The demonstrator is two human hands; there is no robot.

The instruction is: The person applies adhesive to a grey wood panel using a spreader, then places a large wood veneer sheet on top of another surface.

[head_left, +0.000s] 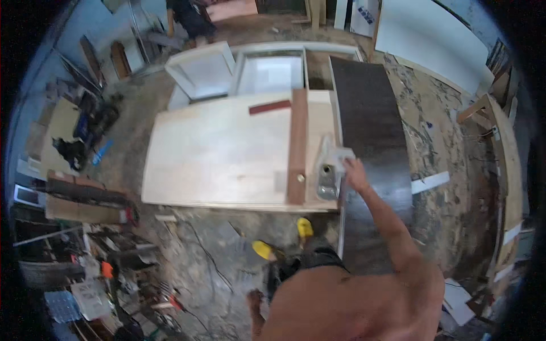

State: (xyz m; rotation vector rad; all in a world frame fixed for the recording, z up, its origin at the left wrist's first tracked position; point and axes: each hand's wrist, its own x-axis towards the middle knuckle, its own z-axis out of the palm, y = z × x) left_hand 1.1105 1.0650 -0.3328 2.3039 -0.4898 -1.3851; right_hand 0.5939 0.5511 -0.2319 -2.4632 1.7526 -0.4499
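Observation:
My right hand [354, 173] reaches forward over the seam between a pale wood panel [216, 153] and a dark brown board [369, 125]. Its fingers are closed on a whitish flat piece [344, 152], whose exact kind is unclear. Just left of that hand, a clear plastic container [327, 184] lies on the pale panel, with a dark round opening showing. A reddish-brown wood strip [297, 148] runs lengthwise across the panel, and a shorter dark red strip [270, 107] lies beside its far end. Low by my side hangs my left hand [255, 300], its fingers blurred.
White open cabinet frames [270, 74] stand beyond the panel. A large white sheet [432, 42] leans at the far right. Tools and scraps [114, 250] clutter the left floor, where a dark cable [210, 256] trails. A person [192, 20] is at the far left.

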